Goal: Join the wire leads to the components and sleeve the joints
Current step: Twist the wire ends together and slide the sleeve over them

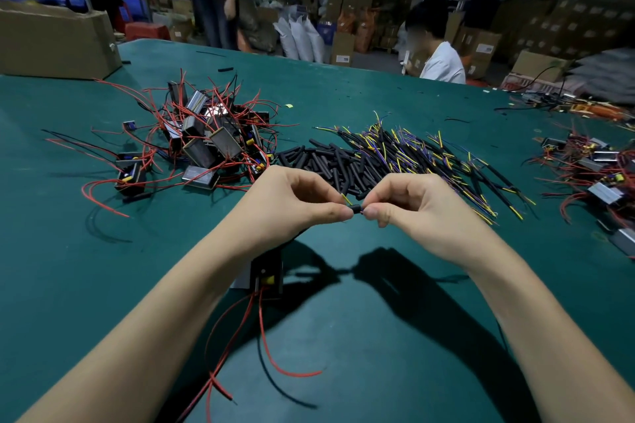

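My left hand (297, 203) and my right hand (410, 204) meet above the green table (378, 336), both pinching a short black sleeve (358, 208) with a yellow wire tip sticking out of it. Below my left wrist hangs a small boxed component (267, 276), partly hidden, with red and black leads (271, 347) trailing toward me. Whether the sleeve's wire runs to that component is hidden by my hand. Behind my hands lie a heap of black sleeves (330, 165) and a pile of black leads with yellow and purple ends (422, 154).
A tangle of metal-cased components with red wires (202, 144) lies at the left. More wired components (598, 175) sit at the right edge. A cardboard box (56, 41) stands far left. A seated person (438, 51) is beyond the table's far edge, another stands behind.
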